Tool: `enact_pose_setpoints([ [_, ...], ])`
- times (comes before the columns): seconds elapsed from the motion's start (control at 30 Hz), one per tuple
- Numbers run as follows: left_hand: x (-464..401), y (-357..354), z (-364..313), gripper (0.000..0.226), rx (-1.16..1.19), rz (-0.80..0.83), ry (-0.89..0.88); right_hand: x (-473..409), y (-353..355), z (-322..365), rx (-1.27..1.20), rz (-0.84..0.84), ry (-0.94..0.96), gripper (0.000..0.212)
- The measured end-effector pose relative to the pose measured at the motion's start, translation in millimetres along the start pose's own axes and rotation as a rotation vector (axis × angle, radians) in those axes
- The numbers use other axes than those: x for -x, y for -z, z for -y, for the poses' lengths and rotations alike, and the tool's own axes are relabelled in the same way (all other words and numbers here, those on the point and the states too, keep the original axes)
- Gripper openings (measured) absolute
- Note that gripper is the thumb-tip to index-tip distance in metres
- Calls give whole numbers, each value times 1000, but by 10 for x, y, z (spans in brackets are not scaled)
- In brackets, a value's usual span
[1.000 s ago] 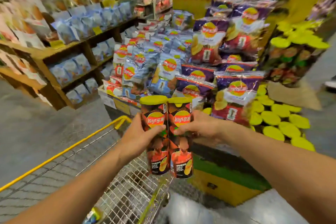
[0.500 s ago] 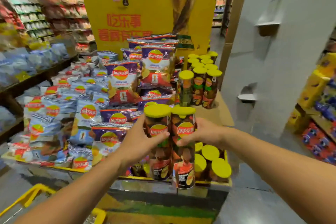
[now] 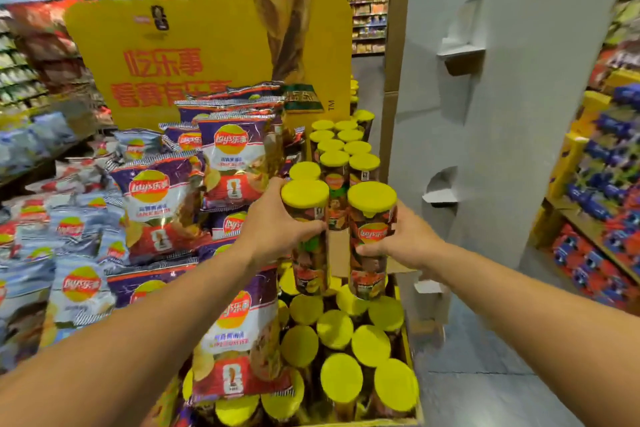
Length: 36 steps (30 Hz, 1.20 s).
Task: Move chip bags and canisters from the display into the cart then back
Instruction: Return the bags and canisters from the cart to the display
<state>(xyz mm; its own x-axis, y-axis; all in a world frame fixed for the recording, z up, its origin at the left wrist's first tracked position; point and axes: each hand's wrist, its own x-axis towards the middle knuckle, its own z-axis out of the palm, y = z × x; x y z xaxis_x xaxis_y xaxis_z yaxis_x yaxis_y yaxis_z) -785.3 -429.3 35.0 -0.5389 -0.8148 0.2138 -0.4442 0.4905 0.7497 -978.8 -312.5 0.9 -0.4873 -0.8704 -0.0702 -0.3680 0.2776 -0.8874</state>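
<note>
A person stands at a snack display in a shop, seen from a head camera looking down both bare forearms. Each hand holds one tall chip canister upright by its middle: the left hand point(image 3: 277, 229) has its fingers curled round the left canister point(image 3: 308, 239), and the right hand point(image 3: 401, 236) wraps the right canister point(image 3: 370, 239) the same way, so each grip is closed firmly on its canister. The two canisters are side by side with a narrow gap between them, hanging just above the lower tray of canisters point(image 3: 346, 357). No cart is in view, so this looks like the return half of the task: canisters going back into the display. The next move probably calls for finding free spots below the grips, lowering each canister straight down so its base does not land on a neighbouring yellow lid, then letting go. Counts: two canisters in hand; below and nearer than the grips, about fifteen yellow lids show in the lower tray, some partly hidden; beyond the grips, an upper group of canisters point(image 3: 343, 149) shows roughly ten lids. To the left of the left grip lie chip bags point(image 3: 156, 204), four or five purple ones plainly seen and many more blue and red ones too blurred to count. A yellow cardboard sign point(image 3: 166, 55) stands beyond everything.
</note>
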Motion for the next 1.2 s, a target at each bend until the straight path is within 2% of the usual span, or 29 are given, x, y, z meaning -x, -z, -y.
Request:
enact_pose_setpoints([
  [0.1, -342, -85, 106, 78, -48, 40, 40, -304, 10, -33, 32, -57, -43, 97],
  [0.23, -671, -223, 292, 95, -115, 72, 56, -643, -94, -89, 85, -170, -61, 101],
  [0.33, -880, -302, 418, 102, -131, 83, 85, -906, -245, -133, 134, -180, -95, 94],
  [0.47, -1078, -377, 578, 99, -127, 99, 61, -1282, -465, -256, 164, -196, -110, 95],
  [0.67, -1218, -477, 731, 90, -58, 120, 27, -1442, -674, -300, 279, -222, -135, 72],
  [0.87, -1261, -510, 883, 84, -130, 188, 137, -1468, -676, -263, 344, -230, -134, 66],
  [1.07, -1211, -490, 818, 93, -152, 184, 163, -1393, -660, -294, 424, -139, -229, 60],
  [1.17, -1164, -442, 760, 87, -198, 174, 166, -1309, -606, -302, 485, -4, -258, 25],
  [1.2, -1147, -427, 748, 84, -234, 159, 161, -1285, -596, -297, 493, 57, -272, 29],
])
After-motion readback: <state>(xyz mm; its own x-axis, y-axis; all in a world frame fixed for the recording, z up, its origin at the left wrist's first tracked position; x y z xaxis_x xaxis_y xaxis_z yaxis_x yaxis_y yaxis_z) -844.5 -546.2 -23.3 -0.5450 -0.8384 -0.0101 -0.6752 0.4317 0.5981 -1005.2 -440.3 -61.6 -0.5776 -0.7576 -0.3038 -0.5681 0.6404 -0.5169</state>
